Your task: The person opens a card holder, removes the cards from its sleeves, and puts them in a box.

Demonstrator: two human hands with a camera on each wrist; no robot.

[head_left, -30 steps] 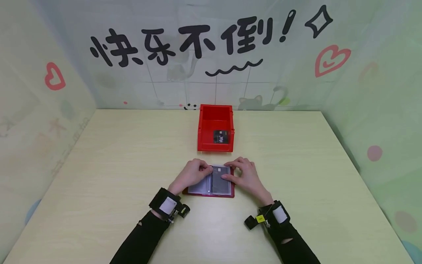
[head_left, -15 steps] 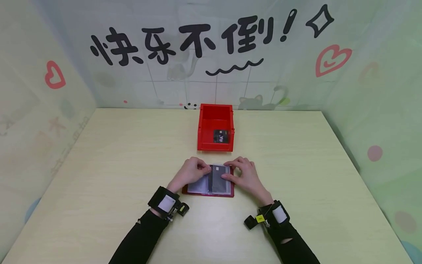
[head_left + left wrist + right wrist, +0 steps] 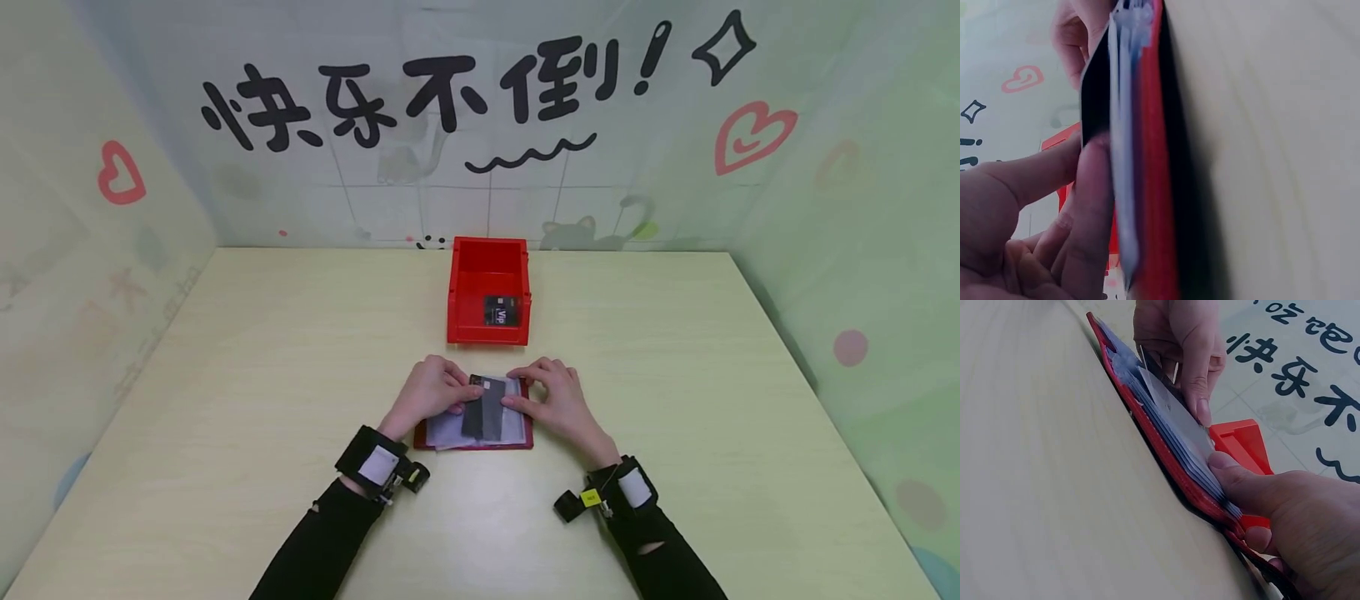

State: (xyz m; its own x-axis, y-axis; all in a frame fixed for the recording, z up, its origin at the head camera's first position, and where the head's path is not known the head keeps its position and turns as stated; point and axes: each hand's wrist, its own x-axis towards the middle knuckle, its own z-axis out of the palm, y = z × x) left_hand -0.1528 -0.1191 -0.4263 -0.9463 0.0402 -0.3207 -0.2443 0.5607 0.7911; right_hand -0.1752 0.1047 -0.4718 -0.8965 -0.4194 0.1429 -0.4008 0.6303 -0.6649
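A card holder with a red cover and clear plastic sleeves lies open on the table. My left hand pinches a dark card by its upper part, thumb on top. This card stands slightly tilted over the middle of the holder, overlapping a grey card on the right-hand page. In the left wrist view the dark card is lifted off the sleeves. My right hand grips the holder's right side, its thumb pressing on the sleeves and other fingers at the red cover's edge, as the right wrist view shows.
Behind the holder stands a red plastic box with a black card marked "Vip" inside. A printed backdrop rises along the table's back and sides.
The dark card has come up out of the holder's middle, tilting over the grey card. My left hand has shifted slightly left and now shows its thumb over the card. The right hand keeps its place.
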